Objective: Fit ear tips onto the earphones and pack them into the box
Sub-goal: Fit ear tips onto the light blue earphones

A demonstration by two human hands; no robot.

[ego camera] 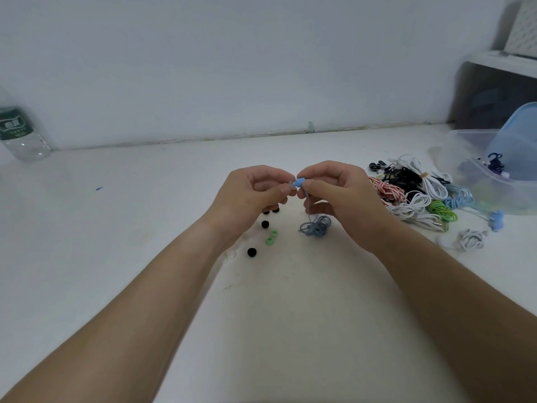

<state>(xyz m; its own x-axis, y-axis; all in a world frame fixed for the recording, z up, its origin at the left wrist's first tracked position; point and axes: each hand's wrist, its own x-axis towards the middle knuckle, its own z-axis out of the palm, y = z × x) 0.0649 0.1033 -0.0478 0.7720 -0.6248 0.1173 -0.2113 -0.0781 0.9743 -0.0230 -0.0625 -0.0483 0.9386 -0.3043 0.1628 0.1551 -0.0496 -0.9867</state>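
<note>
White matte bench [116, 228]: smooth, with a few scuffs and dark specks. It meets a plain pale wall at the back.

Far right: clear plastic box [476, 196] with rounded corners and cloudy walls. A pale blue translucent lid [520, 132] stands tilted at its far side. Some dark cord shows inside.

Just left of the box: loose heap of coiled earphone cords [418, 193], in glossy white, black, lime green, red-and-white stripe and light blue.

Far left by the wall: clear ribbed water bottle with a green label [20, 135].

My left hand [250, 196] and right hand [343, 196] are raised over mid-bench, backs up, tips nearly meeting.

Right fingers [316, 184] pinch a sky-blue plastic earbud [299, 182], which is short, smooth and barrel-shaped. Its thin blue-grey cord [316, 226] drops from the bud to a tangled knot lying on the bench under my right hand.

Left fingers [276, 193] are curled tight on a small translucent soft ear tip [287, 187], held right against the bud's end. I cannot tell whether it is seated.

On the bench below my left hand: matte black domed ear tips [252, 252], scattered apart. Among them are two pale green ring-shaped ear tips [271, 237], side by side and touching.
</note>
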